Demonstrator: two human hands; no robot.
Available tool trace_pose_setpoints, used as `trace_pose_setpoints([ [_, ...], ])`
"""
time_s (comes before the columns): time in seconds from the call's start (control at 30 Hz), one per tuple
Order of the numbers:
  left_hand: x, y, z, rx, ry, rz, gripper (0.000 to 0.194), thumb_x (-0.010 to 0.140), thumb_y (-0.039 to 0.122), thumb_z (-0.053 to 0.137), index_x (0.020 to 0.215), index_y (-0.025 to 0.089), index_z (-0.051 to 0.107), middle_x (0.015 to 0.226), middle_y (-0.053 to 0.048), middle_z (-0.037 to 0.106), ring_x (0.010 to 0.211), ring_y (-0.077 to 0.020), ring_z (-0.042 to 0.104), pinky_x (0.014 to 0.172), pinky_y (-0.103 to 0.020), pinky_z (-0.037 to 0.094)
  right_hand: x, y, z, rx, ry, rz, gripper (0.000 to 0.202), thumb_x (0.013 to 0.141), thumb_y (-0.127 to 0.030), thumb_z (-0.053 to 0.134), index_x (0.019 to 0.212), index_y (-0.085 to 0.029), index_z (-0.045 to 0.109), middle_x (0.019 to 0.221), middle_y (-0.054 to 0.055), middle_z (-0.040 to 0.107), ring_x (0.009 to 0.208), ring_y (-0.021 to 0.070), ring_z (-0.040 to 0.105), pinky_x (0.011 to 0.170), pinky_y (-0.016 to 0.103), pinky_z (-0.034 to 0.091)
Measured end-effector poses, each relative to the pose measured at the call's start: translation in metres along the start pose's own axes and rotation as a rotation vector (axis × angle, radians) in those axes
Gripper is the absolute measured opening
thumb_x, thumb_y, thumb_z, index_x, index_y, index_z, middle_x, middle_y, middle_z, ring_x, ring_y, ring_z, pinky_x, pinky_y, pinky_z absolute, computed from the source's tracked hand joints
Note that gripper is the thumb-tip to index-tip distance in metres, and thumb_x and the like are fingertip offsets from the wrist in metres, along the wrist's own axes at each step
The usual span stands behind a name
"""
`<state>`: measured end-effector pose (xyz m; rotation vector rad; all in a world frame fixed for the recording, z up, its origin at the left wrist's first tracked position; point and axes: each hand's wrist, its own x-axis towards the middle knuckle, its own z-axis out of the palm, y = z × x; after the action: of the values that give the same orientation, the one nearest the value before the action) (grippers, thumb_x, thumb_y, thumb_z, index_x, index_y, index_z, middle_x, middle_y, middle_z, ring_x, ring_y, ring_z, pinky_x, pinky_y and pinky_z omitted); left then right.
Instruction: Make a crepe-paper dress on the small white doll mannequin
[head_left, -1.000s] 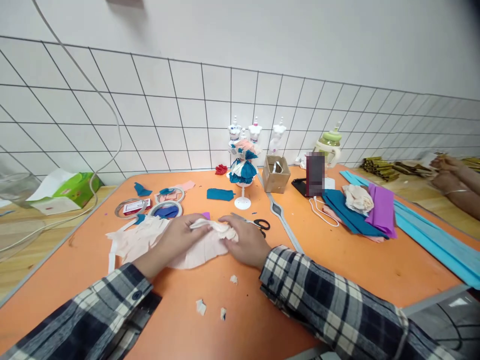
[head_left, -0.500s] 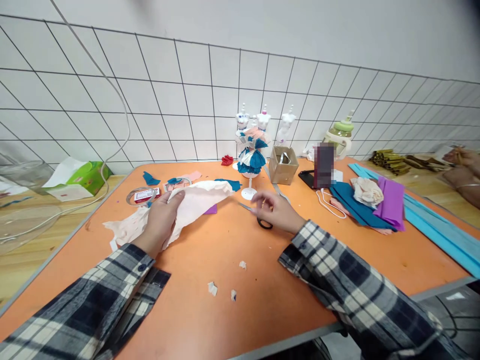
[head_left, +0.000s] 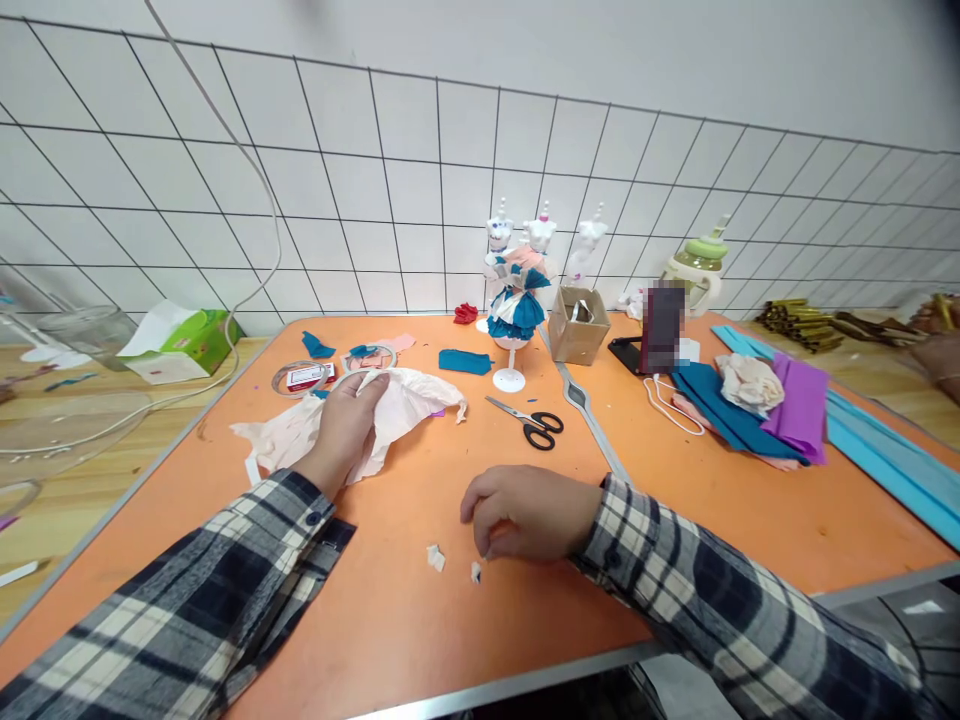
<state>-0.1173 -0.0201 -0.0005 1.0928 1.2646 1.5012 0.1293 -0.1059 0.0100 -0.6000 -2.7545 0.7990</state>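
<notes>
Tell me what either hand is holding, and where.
The left hand pinches the pale pink crepe sheet near its upper edge, thumb on top. Whether the right hand holds anything cannot be told.

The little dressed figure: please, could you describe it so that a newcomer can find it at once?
On the orange table, near the tiled wall, find the open brown box. Just left of it, the dressed figure stands on a round white base. Unlike the white busts behind, it wears a ruffled teal skirt.
</notes>
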Motion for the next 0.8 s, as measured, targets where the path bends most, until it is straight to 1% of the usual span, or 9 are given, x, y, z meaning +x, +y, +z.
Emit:
trace_pose_setpoints([
  [0.07,-0.001,0.000,0.000,-0.014,-0.008,0.001,0.032,0.073,0.041,0.070,0.095,0.018,0.064,0.074,-0.001,0.069,0.068,-0.0200,0.068,0.054,-0.025,0.049,0.002,-0.006,0.006,-0.022,-0.026,-0.049,0.008,0.080,-0.019,0.073,0.072,-0.021,0.073,0.112,0.001,0.070,0.091,0.0156,0.062,0.079,0.027,0.044],
  [0.13,-0.001,0.000,0.000,-0.026,-0.017,0.007,0.031,0.074,0.040,0.069,0.094,0.018,0.064,0.073,-0.001,0.069,0.067,-0.0198,0.067,0.054,-0.025,0.048,0.005,-0.010,0.011,-0.051,-0.073,-0.057,0.008,0.080,-0.017,0.072,0.073,-0.021,0.073,0.102,0.000,0.074,0.086,0.0153,0.062,0.075,0.026,0.043],
  [0.23,0.001,-0.003,-0.001,-0.039,-0.041,0.021,0.029,0.074,0.039,0.071,0.092,0.018,0.065,0.072,-0.001,0.067,0.066,-0.0192,0.066,0.055,-0.025,0.048,0.010,-0.012,0.017,-0.054,-0.121,0.006,0.007,0.082,-0.018,0.071,0.078,-0.023,0.074,0.084,-0.002,0.075,0.079,0.0143,0.062,0.070,0.025,0.041],
  [0.33,0.004,-0.008,-0.002,-0.048,-0.062,0.041,0.029,0.074,0.039,0.072,0.092,0.017,0.066,0.071,-0.001,0.066,0.064,-0.0185,0.065,0.057,-0.026,0.049,0.014,-0.012,0.018,-0.043,-0.101,0.070,0.006,0.084,-0.021,0.069,0.081,-0.023,0.073,0.083,-0.004,0.075,0.077,0.0138,0.062,0.069,0.025,0.039],
  [0.4,0.005,-0.012,-0.003,-0.054,-0.065,0.055,0.029,0.075,0.040,0.072,0.092,0.017,0.066,0.071,0.000,0.065,0.063,-0.0179,0.064,0.057,-0.026,0.049,0.015,-0.013,0.018,-0.044,-0.056,0.114,0.010,0.084,-0.022,0.069,0.093,-0.024,0.071,0.082,-0.005,0.074,0.077,0.0145,0.061,0.069,0.025,0.038],
  [0.5,0.007,-0.015,-0.002,-0.057,-0.066,0.066,0.029,0.075,0.040,0.071,0.091,0.017,0.065,0.071,0.000,0.065,0.062,-0.0169,0.063,0.058,-0.025,0.048,0.016,-0.015,0.017,-0.040,0.003,0.150,0.036,0.085,-0.024,0.069,0.121,-0.026,0.063,0.085,-0.005,0.072,0.082,0.0154,0.061,0.068,0.026,0.037],
  [0.57,0.007,-0.015,-0.001,-0.051,-0.068,0.068,0.029,0.075,0.041,0.071,0.091,0.017,0.065,0.071,0.001,0.064,0.062,-0.0166,0.062,0.058,-0.025,0.049,0.018,-0.016,0.018,-0.080,-0.009,0.134,0.038,0.090,-0.029,0.065,0.128,-0.031,0.061,0.093,-0.004,0.071,0.084,0.0153,0.062,0.066,0.026,0.037],
  [0.7,0.006,-0.013,0.000,-0.008,-0.072,0.058,0.032,0.075,0.042,0.071,0.094,0.017,0.066,0.070,0.000,0.064,0.061,-0.0169,0.063,0.058,-0.026,0.049,0.024,-0.015,0.025,-0.196,-0.004,0.060,0.021,0.093,-0.032,0.061,0.111,-0.034,0.071,0.123,-0.003,0.063,0.089,0.0134,0.063,0.067,0.027,0.039],
  [0.8,0.005,-0.011,0.000,0.056,-0.070,0.045,0.035,0.074,0.045,0.070,0.096,0.017,0.066,0.071,0.000,0.065,0.062,-0.0176,0.063,0.058,-0.026,0.049,0.026,-0.014,0.031,-0.284,0.007,-0.040,0.016,0.095,-0.027,0.057,0.098,-0.027,0.073,0.120,-0.004,0.065,0.093,0.0136,0.062,0.069,0.027,0.041],
])
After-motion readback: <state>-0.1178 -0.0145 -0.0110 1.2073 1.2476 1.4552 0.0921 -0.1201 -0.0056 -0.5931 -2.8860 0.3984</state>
